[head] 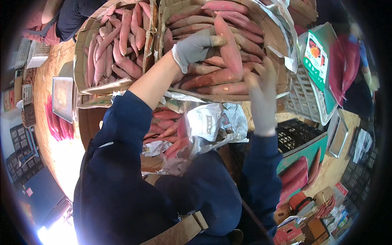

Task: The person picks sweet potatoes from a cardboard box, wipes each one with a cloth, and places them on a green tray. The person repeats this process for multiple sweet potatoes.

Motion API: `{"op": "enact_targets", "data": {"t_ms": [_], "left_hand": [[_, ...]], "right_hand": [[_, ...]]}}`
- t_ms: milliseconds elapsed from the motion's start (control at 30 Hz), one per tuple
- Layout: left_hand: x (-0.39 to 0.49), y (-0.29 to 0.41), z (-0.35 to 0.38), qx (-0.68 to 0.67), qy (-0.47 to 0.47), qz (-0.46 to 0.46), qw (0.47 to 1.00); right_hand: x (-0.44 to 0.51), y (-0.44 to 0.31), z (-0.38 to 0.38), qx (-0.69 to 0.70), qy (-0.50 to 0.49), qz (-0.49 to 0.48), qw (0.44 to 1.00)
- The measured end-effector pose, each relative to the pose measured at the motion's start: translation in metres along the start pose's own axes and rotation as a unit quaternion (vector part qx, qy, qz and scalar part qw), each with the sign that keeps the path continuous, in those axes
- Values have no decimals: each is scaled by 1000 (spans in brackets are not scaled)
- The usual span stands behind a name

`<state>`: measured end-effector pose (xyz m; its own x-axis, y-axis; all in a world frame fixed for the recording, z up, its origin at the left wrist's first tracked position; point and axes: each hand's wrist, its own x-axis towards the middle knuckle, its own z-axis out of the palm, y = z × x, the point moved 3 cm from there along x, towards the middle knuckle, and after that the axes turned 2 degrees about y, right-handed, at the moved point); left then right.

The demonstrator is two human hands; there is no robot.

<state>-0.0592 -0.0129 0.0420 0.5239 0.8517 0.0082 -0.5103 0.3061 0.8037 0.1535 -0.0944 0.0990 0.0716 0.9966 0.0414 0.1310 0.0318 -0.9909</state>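
Note:
My left hand (197,47), in a grey glove with pale fingertips, grips a large red-skinned sweet potato (228,46) between thumb and fingers. It is held over a cardboard box (275,58) filled with long sweet potatoes (196,23). My right hand (261,92), gloved too and blurred by motion, is at the right front corner of this box, near the lower end of the held sweet potato. Its fingers are spread, and nothing shows in them. A second cardboard box (107,88) to the left holds thinner sweet potatoes (107,55).
Nearer my body, another box (92,125) holds sweet potatoes and crumpled paper (235,119). A white plastic crate (306,95) and a black crate (294,134) stand to the right. Metal scales (62,95) are at left. Other people are at the upper left and upper right.

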Motion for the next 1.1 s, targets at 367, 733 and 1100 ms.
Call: {"op": "enact_targets", "data": {"t_ms": [367, 733, 1100], "left_hand": [[-5, -3, -27, 254, 442, 53, 859], [26, 28, -82, 880, -63, -281, 376], [23, 24, -73, 903, -112, -358, 210]], "right_hand": [[24, 42, 62, -264, -22, -17, 964], [14, 46, 44, -169, 103, 62, 978], [9, 36, 44, -165, 102, 63, 979]]}}
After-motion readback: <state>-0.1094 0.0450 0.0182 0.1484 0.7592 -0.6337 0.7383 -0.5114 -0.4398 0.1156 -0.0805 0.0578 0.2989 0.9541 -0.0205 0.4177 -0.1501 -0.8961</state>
